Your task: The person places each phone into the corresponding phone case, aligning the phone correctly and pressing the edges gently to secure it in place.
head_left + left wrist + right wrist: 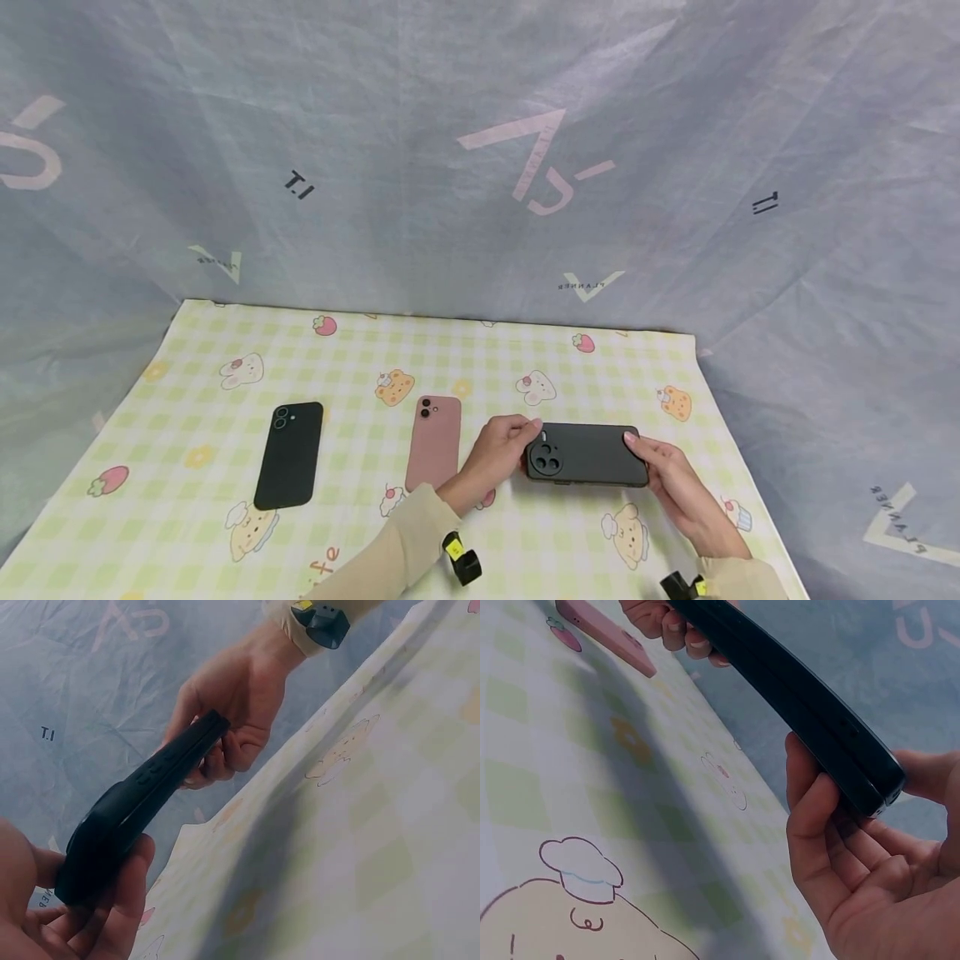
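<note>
While both hands are gripping the dark phone (586, 454) at lower centre, left hand (495, 457) curling round its camera end, right hand (678, 487) pinching the other, wrist views revealing it is lifted off the checked cloth (187, 375).

Table covered by yellow-green checked tablecloth (225, 533) printed with cartoon animals and strawberries. Grey-blue fabric backdrop (420, 150) behind and around, creased, bearing pink letter marks. Light even, diffuse.
</note>
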`<state>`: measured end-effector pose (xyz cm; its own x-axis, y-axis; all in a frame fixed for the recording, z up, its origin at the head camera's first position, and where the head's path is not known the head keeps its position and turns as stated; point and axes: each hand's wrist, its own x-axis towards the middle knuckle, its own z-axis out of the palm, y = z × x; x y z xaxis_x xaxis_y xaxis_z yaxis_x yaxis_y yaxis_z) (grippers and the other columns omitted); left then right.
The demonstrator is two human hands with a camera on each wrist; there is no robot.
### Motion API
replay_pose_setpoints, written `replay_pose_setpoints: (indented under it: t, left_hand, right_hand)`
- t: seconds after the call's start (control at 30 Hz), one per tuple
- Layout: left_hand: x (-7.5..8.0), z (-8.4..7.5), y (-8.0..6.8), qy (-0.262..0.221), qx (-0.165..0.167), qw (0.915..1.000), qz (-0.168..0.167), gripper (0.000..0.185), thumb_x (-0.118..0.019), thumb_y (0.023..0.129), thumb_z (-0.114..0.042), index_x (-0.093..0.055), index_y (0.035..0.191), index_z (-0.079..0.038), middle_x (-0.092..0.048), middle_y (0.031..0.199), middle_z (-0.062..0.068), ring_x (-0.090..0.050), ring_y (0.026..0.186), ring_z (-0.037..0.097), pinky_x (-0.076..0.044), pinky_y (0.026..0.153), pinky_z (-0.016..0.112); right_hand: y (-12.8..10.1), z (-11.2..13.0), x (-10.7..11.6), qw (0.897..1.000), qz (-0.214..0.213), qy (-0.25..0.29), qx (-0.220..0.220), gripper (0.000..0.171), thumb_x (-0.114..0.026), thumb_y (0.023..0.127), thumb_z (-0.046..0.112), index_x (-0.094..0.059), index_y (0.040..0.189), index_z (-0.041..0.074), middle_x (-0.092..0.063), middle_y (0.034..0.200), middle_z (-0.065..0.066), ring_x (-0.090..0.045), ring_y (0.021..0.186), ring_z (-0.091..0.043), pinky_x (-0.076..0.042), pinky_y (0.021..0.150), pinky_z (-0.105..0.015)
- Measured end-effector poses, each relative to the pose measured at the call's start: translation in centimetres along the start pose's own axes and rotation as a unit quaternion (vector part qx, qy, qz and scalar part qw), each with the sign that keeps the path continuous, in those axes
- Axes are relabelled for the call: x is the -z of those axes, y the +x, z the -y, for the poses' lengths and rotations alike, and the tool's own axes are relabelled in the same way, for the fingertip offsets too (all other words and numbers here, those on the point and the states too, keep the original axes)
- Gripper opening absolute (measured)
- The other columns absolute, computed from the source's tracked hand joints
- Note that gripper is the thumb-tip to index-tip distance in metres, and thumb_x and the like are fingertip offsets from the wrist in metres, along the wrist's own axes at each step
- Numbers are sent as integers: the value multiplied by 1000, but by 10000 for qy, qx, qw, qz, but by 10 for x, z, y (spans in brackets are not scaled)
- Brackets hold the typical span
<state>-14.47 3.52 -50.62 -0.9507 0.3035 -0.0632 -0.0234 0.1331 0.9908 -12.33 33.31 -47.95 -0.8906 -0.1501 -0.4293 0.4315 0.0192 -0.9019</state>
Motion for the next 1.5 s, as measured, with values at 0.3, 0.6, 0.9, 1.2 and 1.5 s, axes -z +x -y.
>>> replay_pose_setpoints:
  t: [0.3,0.6,0.9,1.2,1.5]
  left_hand:
    - [-1,3,1,115,-31,9998,-151,33,-63,110,-38,-81,106,-12,-61,65,-4,-52,56,11,-46,63,27]
    - [-2,0,-1,167,9,9998,-111,30,-64,109,-37,-82,109,-13,-60,65,-4,-47,53,10,-45,62,27]
    - [-2,0,-2,259,-43,9996,-120,30,-64,109,-36,-82,108,-13,-57,63,-5,-46,54,10,-43,63,26]
    - [-3,-1,-1,174,7,9997,-147,28,-65,109,-37,-82,107,-14,-64,66,-2,-54,54,13,-45,62,27]
    - [-3,-1,-1,130,123,9997,-151,29,-65,108,-40,-82,106,-16,-68,69,-3,-57,57,14,-47,62,26]
  right_hand:
    - [0,0,1,9998,210,42,18,31,-53,116,34,-80,113,19,-81,95,5,-76,89,-9,-57,94,-26]
    - [0,0,2,9992,155,-366,22,37,-52,115,41,-82,113,18,-80,92,6,-76,87,-11,-54,98,-20]
    - [0,-2,-1,9991,6,-377,191,38,-51,116,39,-81,114,16,-79,91,5,-75,84,-11,-57,94,-23]
    - [0,-4,-1,9993,28,-263,251,38,-50,116,38,-82,111,18,-80,92,5,-76,85,-11,-59,91,-26]
    - [0,-6,-1,9992,37,-214,348,39,-49,117,37,-83,110,18,-80,93,5,-76,83,-11,-60,88,-26]
